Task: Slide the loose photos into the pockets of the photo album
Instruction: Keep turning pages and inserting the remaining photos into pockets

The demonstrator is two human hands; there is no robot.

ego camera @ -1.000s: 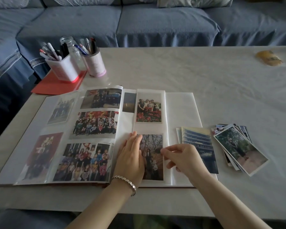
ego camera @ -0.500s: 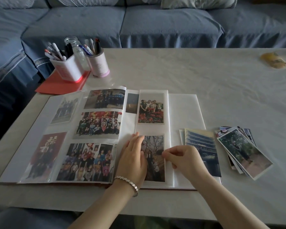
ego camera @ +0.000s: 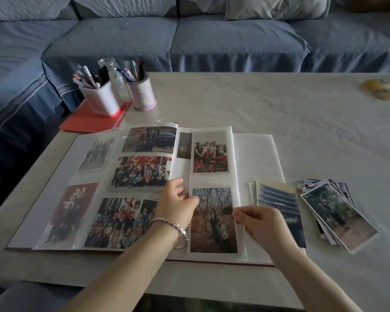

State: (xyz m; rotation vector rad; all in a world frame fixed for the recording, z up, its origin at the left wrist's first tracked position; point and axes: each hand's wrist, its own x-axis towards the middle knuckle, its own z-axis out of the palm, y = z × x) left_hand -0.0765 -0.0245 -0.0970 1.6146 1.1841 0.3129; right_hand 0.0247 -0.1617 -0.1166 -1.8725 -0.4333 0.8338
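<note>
The photo album (ego camera: pixel 254 158) lies open on the table, several pockets on its left page filled. On the narrow right sheet, a tree photo (ego camera: pixel 212 221) sits in the lower pocket, below a photo of people among red flowers (ego camera: pixel 209 154). My left hand (ego camera: pixel 175 206) rests on the page with its thumb touching the tree photo's upper left edge. My right hand (ego camera: pixel 261 224) pinches that photo's right edge between thumb and forefinger. A loose building photo (ego camera: pixel 277 199) lies just right of the album. A fanned stack of loose photos (ego camera: pixel 338 212) lies further right.
Two pen holders (ego camera: pixel 101 100) (ego camera: pixel 142 95) and a glass jar (ego camera: pixel 113 70) stand at the table's back left beside a red folder (ego camera: pixel 92 120). A yellow object (ego camera: pixel 379 90) lies at the far right. A blue sofa (ego camera: pixel 234 41) runs behind the table.
My left hand has slid left off the tree photo and now touches only its left edge. My right hand keeps its pinch at the right edge.
</note>
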